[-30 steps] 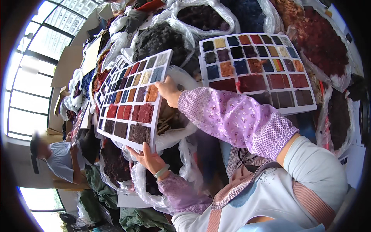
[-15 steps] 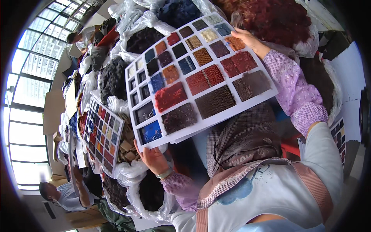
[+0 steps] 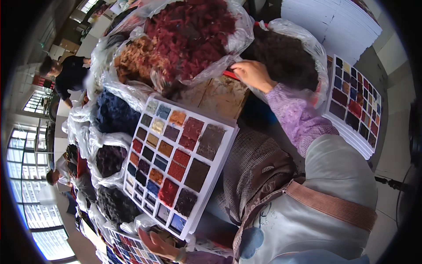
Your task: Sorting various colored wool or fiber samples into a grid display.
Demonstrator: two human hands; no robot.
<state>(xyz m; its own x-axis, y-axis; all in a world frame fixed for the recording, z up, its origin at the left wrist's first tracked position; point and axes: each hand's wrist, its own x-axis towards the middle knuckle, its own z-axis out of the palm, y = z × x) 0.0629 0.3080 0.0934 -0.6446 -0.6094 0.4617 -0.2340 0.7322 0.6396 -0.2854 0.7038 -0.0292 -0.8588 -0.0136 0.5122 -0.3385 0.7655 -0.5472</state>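
A white sample board (image 3: 206,182) with rows of coloured fibre swatches in square windows lies tilted on a stack of similar boards. Below its lower edge, my left hand (image 3: 159,245) is open with fingers stretched out, apart from the swatches. Beyond the board's upper right, my right hand (image 3: 255,75) reaches over a red rim (image 3: 231,75), its fingers bent and close together. Whether they grip the rim or something small there is hidden. Dark red fibre (image 3: 189,37) fills a clear plastic bag beside that hand.
More bags hold orange fibre (image 3: 137,59), dark brown fibre (image 3: 283,57), navy fibre (image 3: 115,111) and grey-black fibre (image 3: 115,206). Another stack of swatch boards (image 3: 354,99) stands at right, near stacked white sheets (image 3: 329,26). A person in black (image 3: 72,77) is at far left.
Both hands have let go of the sample board, now lower and turned on the stack. My right hand has moved to the red rim. The view has swung right.
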